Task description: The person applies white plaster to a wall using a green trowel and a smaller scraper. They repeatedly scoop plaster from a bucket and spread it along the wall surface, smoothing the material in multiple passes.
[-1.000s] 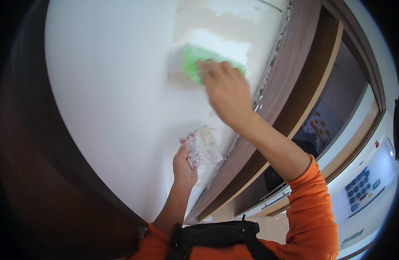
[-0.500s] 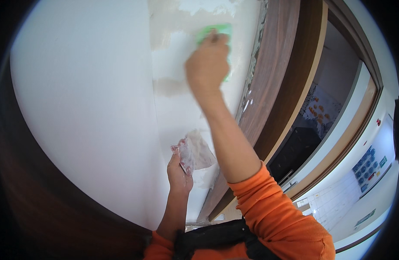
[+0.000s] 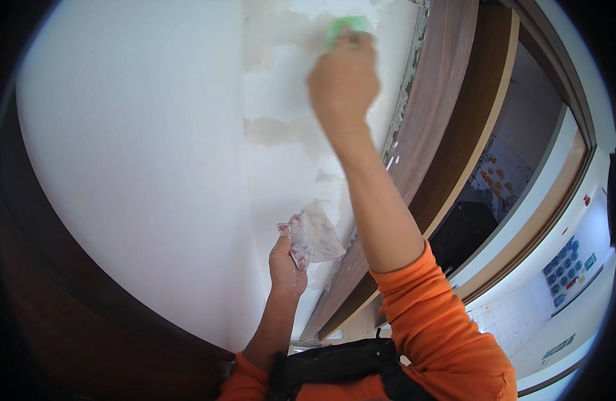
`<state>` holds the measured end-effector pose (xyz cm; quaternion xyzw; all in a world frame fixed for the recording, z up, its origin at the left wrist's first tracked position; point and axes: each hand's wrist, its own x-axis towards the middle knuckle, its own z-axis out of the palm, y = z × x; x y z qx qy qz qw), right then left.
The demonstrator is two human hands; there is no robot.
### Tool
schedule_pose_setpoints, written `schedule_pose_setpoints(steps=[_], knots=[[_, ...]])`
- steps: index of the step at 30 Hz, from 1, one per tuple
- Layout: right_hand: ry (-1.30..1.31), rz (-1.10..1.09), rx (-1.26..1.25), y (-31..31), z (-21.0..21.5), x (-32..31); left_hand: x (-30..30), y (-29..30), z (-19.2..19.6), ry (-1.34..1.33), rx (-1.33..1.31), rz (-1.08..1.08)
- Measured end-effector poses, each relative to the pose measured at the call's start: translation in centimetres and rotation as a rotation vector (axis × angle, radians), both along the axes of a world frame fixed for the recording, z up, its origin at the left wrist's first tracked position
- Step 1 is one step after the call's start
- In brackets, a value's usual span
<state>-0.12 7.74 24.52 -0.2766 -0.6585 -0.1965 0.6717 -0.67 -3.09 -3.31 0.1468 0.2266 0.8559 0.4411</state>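
Note:
At the top of the head view my right hand (image 3: 347,83) is closed on a green flat spreader (image 3: 337,32), whose face is against the wall strip (image 3: 281,83). That strip is white with damp-looking beige patches of filler. Lower down, my left hand (image 3: 286,267) grips a flat, whitish, putty-smeared scraper (image 3: 327,234). Crumpled, reddish-tinted clear plastic (image 3: 299,244) covers the part by my fingers. How far the fingers wrap behind it is hidden. The right hand and the spreader are somewhat blurred by motion.
To the right of the strip runs a brown wooden door frame (image 3: 432,100), with a rough, chipped gap (image 3: 403,100) along its edge. Beyond it are an opening, a black cabinet (image 3: 463,230) and a tiled area (image 3: 515,313). A smooth white wall (image 3: 141,154) fills the left.
My right hand has moved the green spreader up along the wall strip. The whole view has shifted a little, and the left hand keeps its hold.

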Motion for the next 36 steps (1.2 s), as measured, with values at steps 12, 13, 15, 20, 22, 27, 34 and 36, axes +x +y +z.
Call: schedule_pose_setpoints(steps=[12,13,15,20,22,27,34,36], knots=[[-0.498,-0.187,0.347,-0.4,-1.8,-0.8,-0.5,0.3,-0.7,0.009,0.007,-0.013],[-0.61,-0.215,0.313,-0.6,-2.4,-1.1,-0.6,0.3,-0.7,0.011,0.001,-0.014],[-0.777,-0.077,0.306,-2.1,-5.9,-1.1,-0.6,0.2,-0.5,0.011,0.013,-0.016],[-0.271,-0.089,0.123,-1.0,-4.1,4.5,-0.2,0.1,-0.2,0.002,0.03,-0.001],[-0.091,-0.134,0.074,0.1,0.3,4.8,-0.1,0.0,-0.2,0.022,0.025,0.005],[-0.135,-0.004,0.171,-1.3,2.2,-5.8,-0.5,-0.1,-0.1,0.021,0.027,-0.039],[-0.66,0.145,0.219,-3.0,-7.8,-0.7,-0.2,-0.1,0.0,0.013,0.036,-0.027],[-0.628,0.022,0.378,-2.6,-4.2,1.9,-0.3,0.0,0.2,0.008,0.028,-0.03]])
